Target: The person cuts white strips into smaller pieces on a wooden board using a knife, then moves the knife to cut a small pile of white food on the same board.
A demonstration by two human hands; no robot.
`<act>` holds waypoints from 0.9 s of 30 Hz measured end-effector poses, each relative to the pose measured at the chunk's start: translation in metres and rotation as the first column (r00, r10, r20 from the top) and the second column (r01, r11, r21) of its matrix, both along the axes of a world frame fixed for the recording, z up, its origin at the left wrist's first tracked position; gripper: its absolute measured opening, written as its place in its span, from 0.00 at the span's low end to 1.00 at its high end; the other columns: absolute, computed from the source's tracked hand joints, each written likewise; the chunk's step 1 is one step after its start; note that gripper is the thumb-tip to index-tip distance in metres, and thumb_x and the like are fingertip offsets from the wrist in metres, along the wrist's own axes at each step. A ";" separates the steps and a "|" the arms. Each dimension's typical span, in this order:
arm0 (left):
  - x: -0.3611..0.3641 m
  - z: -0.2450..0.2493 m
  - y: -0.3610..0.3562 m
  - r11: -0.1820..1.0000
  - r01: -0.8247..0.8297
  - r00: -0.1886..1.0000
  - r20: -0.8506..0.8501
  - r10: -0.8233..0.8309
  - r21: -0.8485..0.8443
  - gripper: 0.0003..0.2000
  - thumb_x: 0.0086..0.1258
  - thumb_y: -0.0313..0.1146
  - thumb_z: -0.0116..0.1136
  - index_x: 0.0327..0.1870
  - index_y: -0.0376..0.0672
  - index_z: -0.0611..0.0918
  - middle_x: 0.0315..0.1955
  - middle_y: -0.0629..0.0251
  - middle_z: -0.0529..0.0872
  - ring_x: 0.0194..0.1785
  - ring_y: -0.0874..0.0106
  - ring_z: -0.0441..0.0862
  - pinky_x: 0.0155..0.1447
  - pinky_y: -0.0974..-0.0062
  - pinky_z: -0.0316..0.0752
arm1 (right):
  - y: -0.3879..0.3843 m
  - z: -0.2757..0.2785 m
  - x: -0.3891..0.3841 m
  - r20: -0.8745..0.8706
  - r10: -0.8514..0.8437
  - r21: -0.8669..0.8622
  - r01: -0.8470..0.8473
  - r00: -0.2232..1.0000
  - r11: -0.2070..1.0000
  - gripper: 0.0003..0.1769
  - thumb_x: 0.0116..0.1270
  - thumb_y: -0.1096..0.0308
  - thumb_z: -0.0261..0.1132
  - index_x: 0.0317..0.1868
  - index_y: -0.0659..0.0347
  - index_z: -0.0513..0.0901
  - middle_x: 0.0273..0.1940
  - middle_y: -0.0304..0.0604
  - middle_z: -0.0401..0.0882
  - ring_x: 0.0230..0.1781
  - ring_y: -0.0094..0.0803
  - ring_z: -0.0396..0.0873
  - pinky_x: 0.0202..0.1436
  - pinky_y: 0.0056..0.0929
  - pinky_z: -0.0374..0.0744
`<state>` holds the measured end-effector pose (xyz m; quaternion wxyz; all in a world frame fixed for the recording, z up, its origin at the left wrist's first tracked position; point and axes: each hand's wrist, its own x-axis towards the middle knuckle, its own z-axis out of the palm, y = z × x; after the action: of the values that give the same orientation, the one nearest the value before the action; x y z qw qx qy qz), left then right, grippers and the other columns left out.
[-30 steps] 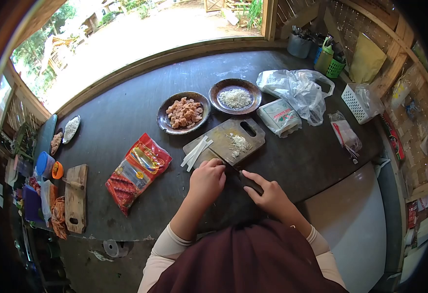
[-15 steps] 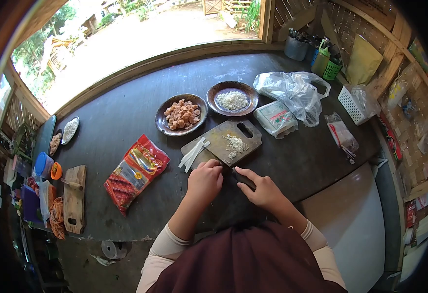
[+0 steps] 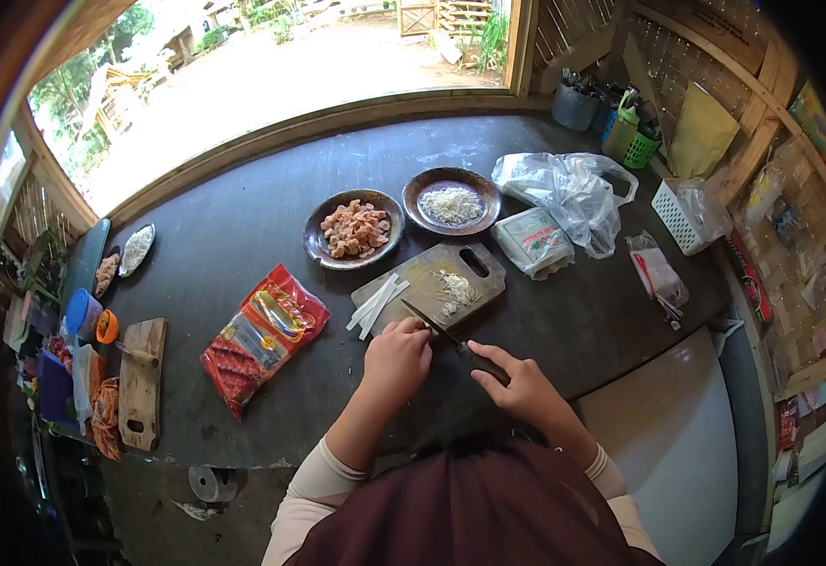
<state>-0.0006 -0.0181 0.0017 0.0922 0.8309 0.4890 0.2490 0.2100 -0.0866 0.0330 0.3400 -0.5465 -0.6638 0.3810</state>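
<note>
My right hand point(image 3: 517, 379) is closed around the dark handle of a knife point(image 3: 443, 330), whose blade slants up and left over the near edge of the cutting board point(image 3: 419, 267). Beside the blade, my left hand point(image 3: 400, 357) has its fingers curled at the board's near edge; what they press on is too small to make out. Pale strips point(image 3: 376, 305) lie on the board's left part, and thin shreds point(image 3: 455, 291) are heaped on its right part. Behind the board stand a bowl of brownish-pink pieces point(image 3: 354, 229) and a bowl of white shreds point(image 3: 450, 204).
A red packet point(image 3: 265, 337) lies left of the board. Plastic bags point(image 3: 573, 193) and a wrapped white package point(image 3: 533, 241) are at the right, near a white basket point(image 3: 684, 215). Another wooden board point(image 3: 141, 385) and a blue-lidded tub point(image 3: 83, 314) are at the left.
The knife blade now shows above the board's near edge, and my right hand has shifted slightly right and down. The whole view has shifted a little downward.
</note>
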 end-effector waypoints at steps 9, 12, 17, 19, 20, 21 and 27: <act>0.000 0.001 0.000 1.000 0.004 1.000 -0.001 -0.004 0.000 0.09 0.63 0.32 0.59 0.41 0.42 0.88 0.45 0.65 0.86 0.47 0.63 0.83 0.50 0.68 0.80 | -0.008 -0.015 -0.005 0.014 -0.041 0.079 0.039 0.999 0.996 0.23 0.68 0.64 0.66 0.63 0.54 0.78 0.45 0.61 0.84 0.45 0.56 0.83 0.46 0.39 0.82; 0.001 0.000 0.001 1.000 0.003 1.000 0.016 -0.003 0.000 0.09 0.64 0.32 0.59 0.41 0.42 0.88 0.44 0.66 0.86 0.46 0.63 0.83 0.50 0.68 0.80 | -0.008 -0.012 -0.001 0.004 -0.033 0.038 0.032 0.999 0.999 0.24 0.68 0.64 0.66 0.64 0.55 0.78 0.45 0.61 0.84 0.46 0.55 0.83 0.47 0.38 0.82; 0.000 0.005 0.000 0.999 -0.008 1.000 0.019 0.009 -0.050 0.09 0.65 0.33 0.59 0.41 0.42 0.88 0.45 0.65 0.86 0.48 0.62 0.83 0.51 0.67 0.79 | -0.011 -0.007 0.003 -0.018 -0.035 0.009 0.035 0.999 0.999 0.23 0.68 0.64 0.66 0.63 0.56 0.78 0.45 0.62 0.84 0.48 0.52 0.84 0.49 0.36 0.82; 0.000 0.006 0.000 0.995 -0.005 1.000 0.017 0.007 -0.098 0.10 0.65 0.34 0.60 0.43 0.41 0.87 0.46 0.64 0.85 0.49 0.61 0.82 0.53 0.66 0.79 | -0.012 -0.003 0.004 -0.010 -0.068 -0.091 0.067 0.998 0.994 0.23 0.67 0.65 0.66 0.63 0.57 0.78 0.45 0.62 0.84 0.49 0.51 0.85 0.50 0.36 0.82; -0.001 0.006 0.000 0.996 -0.004 1.000 0.001 0.004 -0.094 0.10 0.66 0.34 0.59 0.44 0.42 0.87 0.46 0.64 0.85 0.50 0.62 0.82 0.53 0.66 0.78 | -0.011 -0.002 0.004 -0.011 -0.065 -0.094 0.063 0.998 0.994 0.23 0.67 0.65 0.66 0.63 0.57 0.78 0.45 0.62 0.84 0.49 0.51 0.85 0.50 0.36 0.82; -0.001 0.006 -0.001 0.996 -0.002 1.000 -0.015 0.000 -0.091 0.11 0.66 0.35 0.59 0.45 0.42 0.87 0.47 0.65 0.85 0.50 0.62 0.82 0.53 0.66 0.78 | -0.011 -0.002 0.003 -0.014 -0.067 -0.096 0.065 0.998 0.993 0.23 0.67 0.65 0.65 0.63 0.57 0.79 0.45 0.62 0.85 0.49 0.52 0.85 0.50 0.36 0.82; 0.000 0.010 -0.006 0.997 -0.021 0.992 -0.123 0.011 -0.079 0.13 0.66 0.36 0.58 0.50 0.45 0.85 0.50 0.70 0.84 0.54 0.68 0.81 0.54 0.64 0.72 | -0.009 -0.013 0.002 -0.042 -0.070 -0.043 0.068 0.997 0.997 0.23 0.67 0.65 0.65 0.62 0.57 0.79 0.44 0.62 0.85 0.49 0.53 0.85 0.51 0.37 0.82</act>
<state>-0.0007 -0.0237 0.0121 0.0933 0.8363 0.5099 0.1786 0.2116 -0.0952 0.0195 0.3559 -0.5676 -0.6287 0.3947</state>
